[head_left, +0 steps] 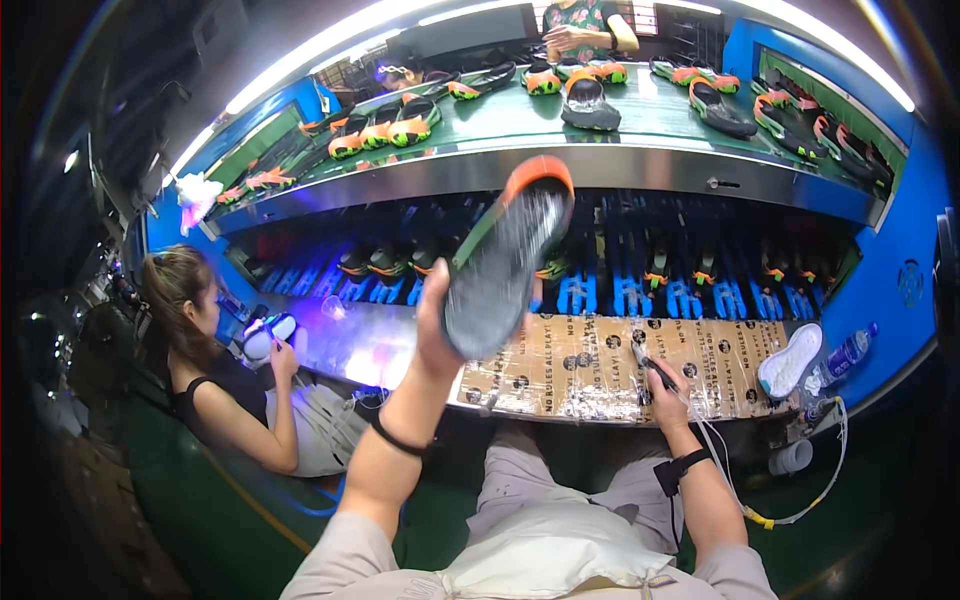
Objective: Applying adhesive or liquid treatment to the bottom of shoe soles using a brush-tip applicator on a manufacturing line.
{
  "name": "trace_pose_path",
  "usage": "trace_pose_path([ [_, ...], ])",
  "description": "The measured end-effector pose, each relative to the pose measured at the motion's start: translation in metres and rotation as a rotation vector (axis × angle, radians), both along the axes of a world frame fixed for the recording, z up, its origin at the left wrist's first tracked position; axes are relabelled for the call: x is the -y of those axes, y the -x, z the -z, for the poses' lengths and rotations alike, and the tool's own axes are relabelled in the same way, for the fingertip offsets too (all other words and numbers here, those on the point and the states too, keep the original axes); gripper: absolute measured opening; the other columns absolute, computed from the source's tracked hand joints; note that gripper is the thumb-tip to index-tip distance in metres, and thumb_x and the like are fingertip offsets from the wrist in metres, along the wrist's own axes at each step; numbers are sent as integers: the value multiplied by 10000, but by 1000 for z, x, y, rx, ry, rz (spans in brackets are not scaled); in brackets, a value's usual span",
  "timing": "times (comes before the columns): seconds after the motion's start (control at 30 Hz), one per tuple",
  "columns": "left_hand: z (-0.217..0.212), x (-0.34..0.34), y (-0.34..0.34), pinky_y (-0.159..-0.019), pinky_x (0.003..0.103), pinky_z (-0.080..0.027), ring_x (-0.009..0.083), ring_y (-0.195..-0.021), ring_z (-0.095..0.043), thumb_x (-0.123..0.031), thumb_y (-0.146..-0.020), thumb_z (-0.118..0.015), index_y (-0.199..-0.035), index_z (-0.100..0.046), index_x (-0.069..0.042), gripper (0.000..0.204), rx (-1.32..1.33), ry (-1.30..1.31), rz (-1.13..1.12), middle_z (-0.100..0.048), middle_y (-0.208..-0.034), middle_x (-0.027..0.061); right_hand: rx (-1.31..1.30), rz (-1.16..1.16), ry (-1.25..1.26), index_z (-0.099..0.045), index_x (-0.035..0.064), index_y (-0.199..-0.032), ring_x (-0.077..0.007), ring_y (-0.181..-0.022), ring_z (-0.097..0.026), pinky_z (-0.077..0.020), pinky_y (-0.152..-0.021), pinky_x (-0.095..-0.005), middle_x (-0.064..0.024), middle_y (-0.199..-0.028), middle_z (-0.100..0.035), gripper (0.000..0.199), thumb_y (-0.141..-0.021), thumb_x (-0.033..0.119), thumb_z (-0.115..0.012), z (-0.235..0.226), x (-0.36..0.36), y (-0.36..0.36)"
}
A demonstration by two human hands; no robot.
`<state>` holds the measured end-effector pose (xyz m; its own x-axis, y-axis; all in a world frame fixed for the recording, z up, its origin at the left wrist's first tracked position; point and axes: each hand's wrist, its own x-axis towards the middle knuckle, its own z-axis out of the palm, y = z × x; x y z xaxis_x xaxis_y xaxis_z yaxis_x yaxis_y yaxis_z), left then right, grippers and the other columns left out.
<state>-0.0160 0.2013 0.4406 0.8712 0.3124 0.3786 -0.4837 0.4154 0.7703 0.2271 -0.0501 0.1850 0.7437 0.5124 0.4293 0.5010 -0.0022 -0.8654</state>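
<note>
My left hand (437, 325) grips a shoe upper (505, 268) and holds it raised in front of me. Its dark underside faces me with a wet sheen, and an orange end points up and away. The thumb shows on one edge and fingertips on the other. Lower down, over the cardboard-covered bench (545, 372), my right hand (668, 395) is closed round a slim dark-handled brush (640, 354). The brush tip is pale and apart from the shoe. A thin white tube (718, 455) runs from near this hand.
Orange, green and black shoe uppers (590, 105) lie on the green conveyor belt (480, 135); more rest on blue racks beneath. At right are a white sole (790, 362), a bottle (848, 352) and a cup (790, 458). A co-worker (235, 370) sits left; another person (590, 30) stands behind the belt.
</note>
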Motion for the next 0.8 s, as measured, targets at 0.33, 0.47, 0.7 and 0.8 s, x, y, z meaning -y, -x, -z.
trace_pose_path([
  [0.33, -25, 6, -83, -997, 486, -585, 502, -1271, -603, -612, -1103, -272, -1591, -280, 90, 856, -89, 173, 323, -469, -1509, 363, 37, 11, -72, -750, -13, -1163, -325, -937, -726, -552, -853, -397, -202, -1046, -757, 265, -921, 90, -719, -1, 0, -4],
  [0.47, 67, 78, -54, -977, 384, -575, 239, -1111, -720, -343, -1060, -522, -1366, -661, 7, 485, -690, -695, 711, -693, -1330, 145, 106, -2, -42, -747, -15, -1163, -324, -922, -726, -554, -825, -388, -200, -1025, -747, 261, -929, 96, -720, -5, 4, -9],
  [0.7, 363, 155, -29, -903, 501, -580, 414, -1037, -732, -232, -878, -603, -952, -796, 19, 325, -1355, -1492, 287, -754, -1044, 266, 2, -28, -44, -751, -16, -1174, -306, -959, -727, -551, -879, -371, -192, -1049, -756, 275, -933, 112, -718, -9, 6, -5],
  [0.8, 427, 192, -26, -923, 500, -579, 393, -1058, -738, -248, -857, -623, -1009, -802, -9, 335, -1368, -1477, 500, -761, -1099, 237, -46, -79, -76, -734, -32, -1195, -272, -902, -714, -552, -820, -355, -182, -1010, -743, 284, -947, 105, -711, -6, 0, -5],
])
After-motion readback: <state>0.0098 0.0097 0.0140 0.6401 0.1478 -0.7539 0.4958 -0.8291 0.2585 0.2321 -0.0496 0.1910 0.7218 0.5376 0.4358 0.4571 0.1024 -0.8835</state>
